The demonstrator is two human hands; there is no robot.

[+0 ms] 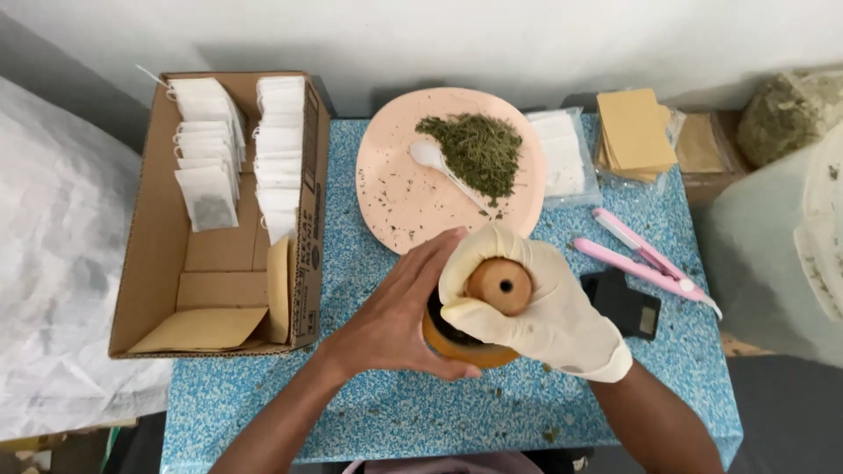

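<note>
My right hand [536, 307], in a cream rubber glove, is closed around the top of a brown wooden pestle [500, 285] that stands in an orange-brown mortar [465, 351]. My bare left hand [395, 320] cups the mortar's left side, fingers spread along its rim. Most of the mortar is hidden under both hands. Just beyond them lies a round pink plate [395, 202] with a heap of dried green herb [481, 151] and a white spoon [439, 162].
A cardboard box [158, 263] at left holds stacks of white tea bags [206, 149]. Tan paper envelopes [634, 132] and a clear packet of white bags [566, 154] lie at the back right. A pink sealing tool [645, 259] and a small black scale [623, 303] sit right of the mortar.
</note>
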